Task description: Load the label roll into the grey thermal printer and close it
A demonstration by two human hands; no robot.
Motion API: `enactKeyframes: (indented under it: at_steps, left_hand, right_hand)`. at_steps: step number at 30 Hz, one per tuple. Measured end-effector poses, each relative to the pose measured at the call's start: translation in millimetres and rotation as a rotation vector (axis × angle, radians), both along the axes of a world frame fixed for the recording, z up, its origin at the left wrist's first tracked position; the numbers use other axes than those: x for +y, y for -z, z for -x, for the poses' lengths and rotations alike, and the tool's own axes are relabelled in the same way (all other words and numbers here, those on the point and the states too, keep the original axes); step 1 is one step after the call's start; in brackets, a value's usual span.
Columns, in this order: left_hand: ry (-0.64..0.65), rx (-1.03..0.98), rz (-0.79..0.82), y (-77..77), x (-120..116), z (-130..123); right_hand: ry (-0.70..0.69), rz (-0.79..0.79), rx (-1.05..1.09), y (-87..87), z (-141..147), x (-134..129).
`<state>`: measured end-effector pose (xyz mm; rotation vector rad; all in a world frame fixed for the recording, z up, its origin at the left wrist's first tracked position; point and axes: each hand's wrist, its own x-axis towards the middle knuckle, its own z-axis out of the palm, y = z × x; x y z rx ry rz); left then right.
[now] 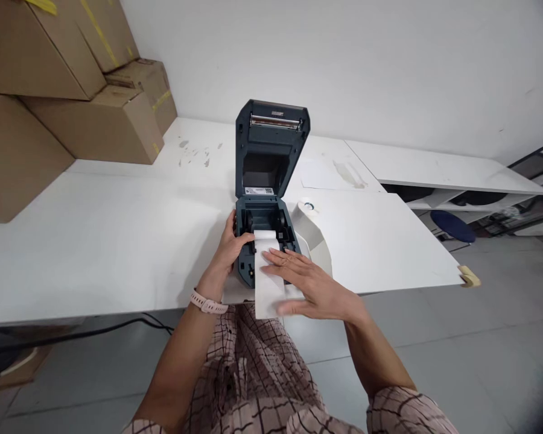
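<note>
A dark grey label printer (245,263) stands near the table's front edge with its lid (265,147) raised. From its inside, a white strip of label paper (268,295) runs out toward me and hangs past the table edge. My left hand (228,248) holds the printer's left side, with fingers along the outer wall and the thumb reaching in to the strip's left edge. My right hand (310,286) lies over the strip's right side, fingers stretched out and fairly flat. Its thumb is slightly blurred beside the paper.
Right of the printer sits a white roll (307,207) with a loose pale strip (315,237) trailing from it. Cardboard boxes (97,123) are stacked at the table's left. A black cable (113,325) runs below the table; a blue stool (452,226) stands at the far right.
</note>
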<state>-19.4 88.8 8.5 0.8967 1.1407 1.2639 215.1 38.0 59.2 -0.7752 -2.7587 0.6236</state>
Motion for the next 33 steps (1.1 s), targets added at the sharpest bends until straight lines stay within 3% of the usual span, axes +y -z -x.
enactKeyframes:
  at_steps: [4,9,12,18,33]
  left_hand:
    - [0.011,-0.005,0.021,0.5,1.0,0.5]
    - [0.017,-0.013,0.016,-2.3,0.5,-1.2]
    - [0.011,-0.032,0.007,-5.5,-0.9,-2.4]
    - [0.011,-0.034,0.036,-7.9,-1.2,-3.1]
    - [-0.007,-0.041,0.062,-2.0,1.6,-0.7]
  right_hand:
    - [-0.058,-0.023,-0.060,4.2,-0.5,-2.5]
    - [0.125,-0.174,0.013,19.8,11.4,-15.9]
    - [0.145,-0.219,0.124,29.5,13.3,-19.3]
    - [0.116,-0.190,0.247,35.7,4.4,-15.3]
    - [0.116,-0.137,0.300,38.5,0.7,-17.1]
